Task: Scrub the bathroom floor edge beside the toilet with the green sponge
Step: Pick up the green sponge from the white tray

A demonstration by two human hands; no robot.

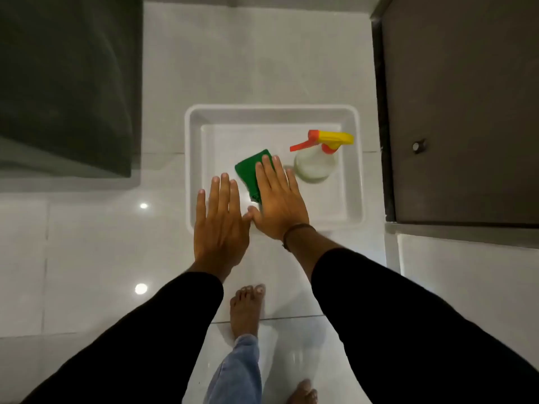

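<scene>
A green sponge (248, 173) lies in a white plastic tray (274, 110) on the white tiled floor. My right hand (277, 199) is flat with fingers spread, hovering over the sponge and covering its right part; it grips nothing. My left hand (220, 221) is also flat and open, just left of the right hand, over the tray's near left rim. A white spray bottle (316, 164) with a yellow and orange trigger head stands in the tray to the right of the sponge. No toilet is in view.
A dark cabinet door (466, 112) with a small round knob (419, 146) fills the right side. A dark block (67, 83) stands at the upper left. My bare feet (246, 310) stand on the glossy white tiles below the tray.
</scene>
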